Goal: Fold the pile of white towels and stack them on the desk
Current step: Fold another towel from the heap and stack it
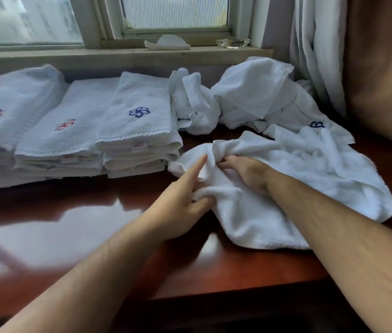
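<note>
Fingers (204,200) of both hands work one loose towel (286,193), soft white terry lying rumpled on the glossy reddish wood desk (82,224). Left of them stand three folded stacks (139,121), flat rectangles with embroidered flower marks. The left hand (178,205) pinches a fold, its index finger straight along the cloth. The right hand (247,174) grips a bunched ridge. Beyond and right of the fingertips lies the crumpled pile (257,92).
</note>
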Available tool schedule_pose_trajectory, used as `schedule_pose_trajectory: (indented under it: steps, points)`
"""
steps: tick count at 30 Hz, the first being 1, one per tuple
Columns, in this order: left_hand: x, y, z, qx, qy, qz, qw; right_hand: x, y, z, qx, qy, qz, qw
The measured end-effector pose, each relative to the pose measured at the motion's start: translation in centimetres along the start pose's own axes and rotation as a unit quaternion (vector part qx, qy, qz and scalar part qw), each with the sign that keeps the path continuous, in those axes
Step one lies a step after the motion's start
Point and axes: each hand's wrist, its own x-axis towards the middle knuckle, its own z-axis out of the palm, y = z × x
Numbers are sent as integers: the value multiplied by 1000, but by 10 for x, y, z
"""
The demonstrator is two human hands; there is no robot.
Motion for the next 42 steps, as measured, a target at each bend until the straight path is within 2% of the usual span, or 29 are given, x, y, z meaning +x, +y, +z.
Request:
schedule_pose_trajectory:
  steps: [2,4,5,6,7,8,9,10,11,12,14,16,18,22,25,27,28,30,32,34,36,38,39,40,41,42]
  points:
    - [1,9,-8,-127,39,-31,991,4,5,-4,-15,-11,-8,1000]
    - [3,22,-25,-297,43,-93,949,5,10,-7,-86,-30,9,996]
    - [1,29,-36,-323,29,-113,939,6,11,-9,-123,-25,16,992]
    - [0,33,-49,-271,7,-107,957,7,11,-10,-131,-18,16,991]
    - [-2,33,-62,-141,-33,-77,986,7,11,-12,-122,-8,8,992]
    - [-5,32,-72,19,-93,-53,994,7,12,-14,-119,7,-9,993]
    - [-7,33,-79,157,-172,-59,971,6,14,-15,-131,22,-23,991]
    - [-9,37,-81,241,-249,-100,933,6,13,-14,-170,22,-36,985]
    - [-10,41,-79,275,-292,-142,905,5,13,-13,-232,16,-43,972]
    - [-9,43,-74,291,-297,-154,896,6,12,-11,-285,8,-59,957]
    - [0,42,-62,300,-221,-100,923,4,9,-9,-302,13,-88,949]
    - [14,35,-47,293,-145,-62,943,0,11,-8,-278,78,-111,951]
    - [27,24,-29,306,-123,-31,943,-2,13,-11,-337,124,-83,930]
    - [44,0,5,380,-113,17,918,-15,26,-20,-366,77,-16,927]
    - [54,-10,17,365,-45,32,929,-26,33,-30,-348,172,27,921]
    - [57,-13,24,262,76,13,962,-24,33,-34,-376,211,71,899]
    - [57,-13,25,193,144,-32,970,-21,34,-35,-392,212,85,891]
    - [59,-15,24,67,231,-154,958,-17,37,-31,-398,204,69,892]
    - [61,-18,19,-33,208,-248,946,-17,41,-27,-374,188,-6,908]
    - [67,-13,14,-170,126,-289,934,-19,41,-25,-362,149,-72,917]
    - [72,-4,12,-324,53,-321,888,-20,36,-25,-368,105,-92,919]
    - [77,2,10,-400,62,-331,852,-21,34,-25,-370,78,-89,922]
    - [78,3,9,-385,97,-317,861,-22,34,-25,-369,72,-88,922]
    - [78,2,7,-319,132,-288,893,-22,34,-24,-363,77,-91,924]
    - [76,1,4,-197,152,-248,936,-23,35,-23,-348,93,-101,927]
    - [73,1,2,-33,153,-210,965,-24,35,-23,-323,115,-115,932]
